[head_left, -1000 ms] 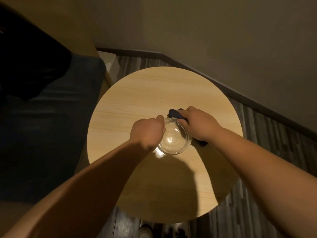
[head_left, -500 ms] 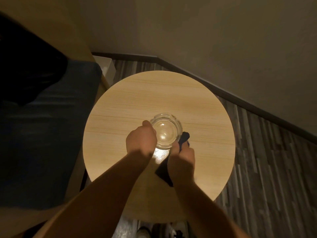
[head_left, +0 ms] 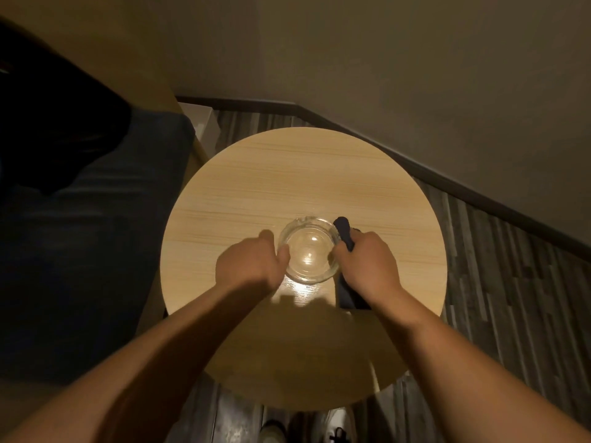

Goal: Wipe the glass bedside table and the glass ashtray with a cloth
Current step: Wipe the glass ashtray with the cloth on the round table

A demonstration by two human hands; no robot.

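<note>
Steadying the ashtray (head_left: 309, 250) with left hand (head_left: 248, 266) pinching its rim; right hand (head_left: 364, 265), fisted on cloth (head_left: 344, 235), pressing against the opposite wall.

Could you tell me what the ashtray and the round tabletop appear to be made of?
The ashtray looks like clear glass: see-through, with bright glints. The tabletop shows pale wood grain, probably laminate or veneer; its glossy reflection could mean a glass cover, but I cannot tell.

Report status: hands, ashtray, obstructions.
Left hand steadying ashtray rim. Right hand gripping dark cloth against its side. Tabletop otherwise bare.
</note>
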